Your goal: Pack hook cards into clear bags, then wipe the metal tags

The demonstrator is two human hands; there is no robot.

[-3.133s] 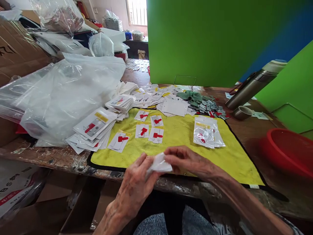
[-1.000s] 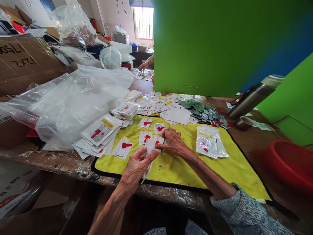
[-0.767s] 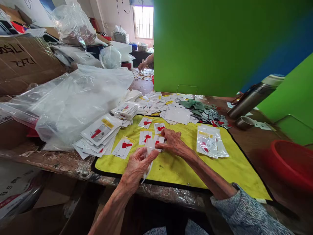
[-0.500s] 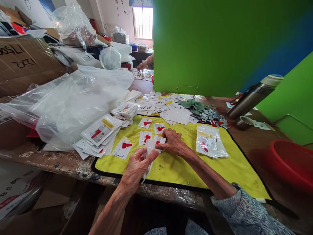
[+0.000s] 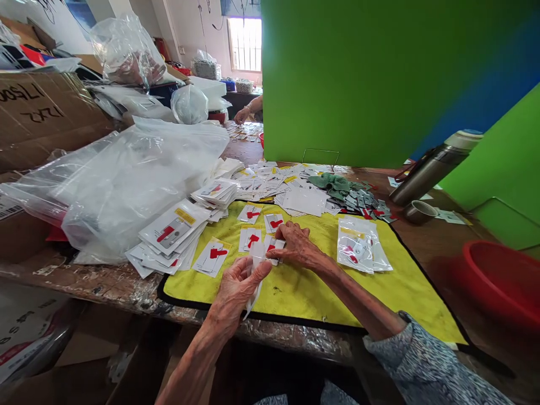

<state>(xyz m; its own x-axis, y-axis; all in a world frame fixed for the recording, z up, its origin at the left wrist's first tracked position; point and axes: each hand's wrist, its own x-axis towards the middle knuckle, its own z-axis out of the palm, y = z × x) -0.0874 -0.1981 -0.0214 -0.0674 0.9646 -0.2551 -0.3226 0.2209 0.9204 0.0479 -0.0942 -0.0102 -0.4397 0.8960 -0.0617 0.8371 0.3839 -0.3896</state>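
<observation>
My left hand (image 5: 236,289) is closed around a small clear plastic bag (image 5: 257,254), held upright above the towel's front part. With bent fingers my right hand (image 5: 298,245) pinches at a printed card with a red piece on it (image 5: 272,246), which lies on the yellow towel (image 5: 304,298). Its fingertips partly cover that card. Around it lie several similar cards, among them a card at the back (image 5: 250,213) and a card at the left (image 5: 211,256). Two filled clear bags (image 5: 358,244) rest to the right of my hands.
On the left are a stack of packed cards (image 5: 172,233), a large bag of plastic bags (image 5: 139,180) and a cardboard box (image 5: 46,118). Loose cards (image 5: 304,197) and grey pieces (image 5: 365,199) lie behind. A thermos (image 5: 434,169), metal cup (image 5: 419,211) and red basin (image 5: 502,281) stand right.
Both hands stay nearly in place, the left still with the plastic bag and the right still at the card. The whole view has shifted slightly.
</observation>
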